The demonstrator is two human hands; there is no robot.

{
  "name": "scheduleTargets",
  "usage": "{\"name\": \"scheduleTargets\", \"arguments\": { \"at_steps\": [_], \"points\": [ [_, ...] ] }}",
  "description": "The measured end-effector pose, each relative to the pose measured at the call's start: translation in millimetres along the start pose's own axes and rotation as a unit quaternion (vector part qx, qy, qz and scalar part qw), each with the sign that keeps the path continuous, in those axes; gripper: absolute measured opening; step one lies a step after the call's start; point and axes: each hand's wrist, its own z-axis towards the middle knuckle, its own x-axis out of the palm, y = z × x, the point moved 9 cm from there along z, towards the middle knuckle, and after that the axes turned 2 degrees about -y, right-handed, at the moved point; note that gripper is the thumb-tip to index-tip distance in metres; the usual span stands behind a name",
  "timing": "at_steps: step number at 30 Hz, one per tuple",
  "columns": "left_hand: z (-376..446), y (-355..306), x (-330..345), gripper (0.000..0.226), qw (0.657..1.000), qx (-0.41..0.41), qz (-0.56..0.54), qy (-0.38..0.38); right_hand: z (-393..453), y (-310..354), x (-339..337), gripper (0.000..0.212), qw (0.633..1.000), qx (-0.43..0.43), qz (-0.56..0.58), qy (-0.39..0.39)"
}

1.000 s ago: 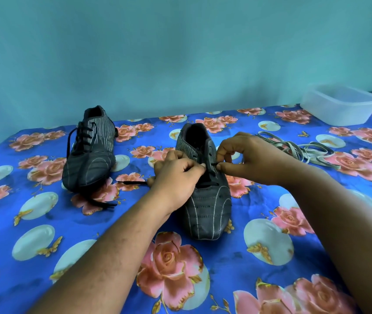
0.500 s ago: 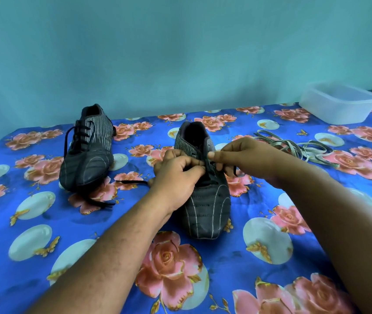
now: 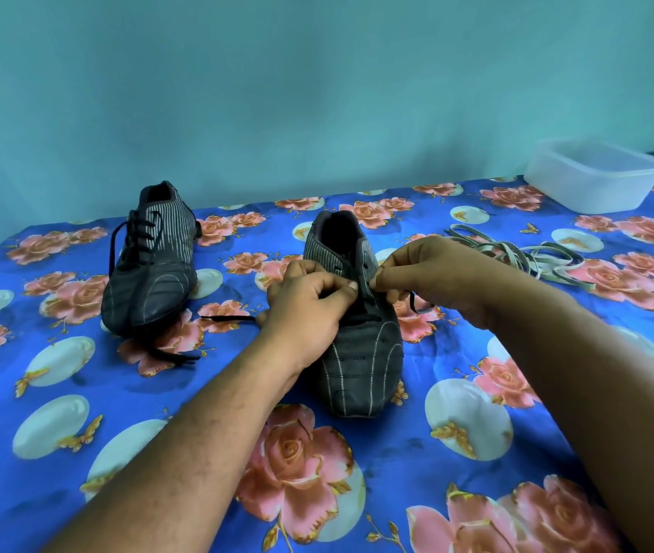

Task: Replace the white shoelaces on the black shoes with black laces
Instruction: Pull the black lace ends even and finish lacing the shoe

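Shoe at centre of counter, long axis 12 to 6, toe at 6. Both hands over eyelets: left hand from 9, right hand from 3, pinching black lace. Laced shoe at 10, white laces at 2.

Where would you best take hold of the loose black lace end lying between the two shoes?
Pinch the loose black lace end near its free tip, coming from above with the left hand: it lies flat and straight on the cloth, clear of both shoes.
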Motion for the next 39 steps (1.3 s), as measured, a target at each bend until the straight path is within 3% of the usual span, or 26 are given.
{"name": "scheduleTargets", "arguments": {
  "at_steps": [5, 9, 11, 15, 18, 22, 25, 27, 31, 39],
  "points": [
    [0.5, -0.2, -0.3, 0.026, 1.000, 0.010, -0.007, -0.001, -3.5, 13.8, -7.3, 0.004, 0.996, -0.065, -0.039, -0.034],
    [-0.7, -3.8, -5.5, 0.022, 0.999, 0.042, 0.013, 0.005, -2.3, 16.2, -13.0, 0.007, 0.995, -0.089, -0.025, -0.042],
    [-0.4, -5.9, -14.3, 0.009, 0.997, 0.076, -0.004, 0.004, -1.0, 12.6, -9.2, 0.006, 0.996, -0.082, -0.006, -0.025],
    [3.0, 3.0, -38.8, 0.020, 0.996, 0.082, -0.016, -0.010, 1.9, 6.4, -11.3, 0.002, 0.996, -0.080, 0.023, -0.016],
    [5.5, 17.1, -42.7, 0.019, 0.998, 0.033, -0.031, 0.034, 5.1, 2.8, -16.9, 0.008, 0.996, -0.078, 0.026, -0.016],
    [3.9, 23.4, -42.8, 0.041, 0.998, 0.015, -0.032, 0.051, 3.4, 4.7, -13.8, 0.039, 0.995, -0.091, 0.029, -0.010],
    [2.2, 20.9, -43.3, 0.045, 0.998, 0.018, -0.039, 0.054, 2.6, 7.0, -16.7, 0.022, 0.995, -0.098, 0.013, -0.016],
    [0.6, 15.3, -44.3, 0.033, 0.997, 0.036, -0.037, 0.054, 3.5, 6.0, -16.4, 0.012, 0.995, -0.101, -0.001, -0.011],
    [3.5, 14.2, -52.8, 0.016, 0.998, 0.052, -0.015, 0.023, 6.1, 3.8, -15.4, 0.007, 0.994, -0.105, 0.000, -0.020],
    [6.2, 21.2, -54.3, 0.024, 0.998, 0.012, -0.069, 0.005, 11.1, -5.8, -14.7, 0.005, 0.996, -0.090, 0.017, -0.002]
  ]
}}
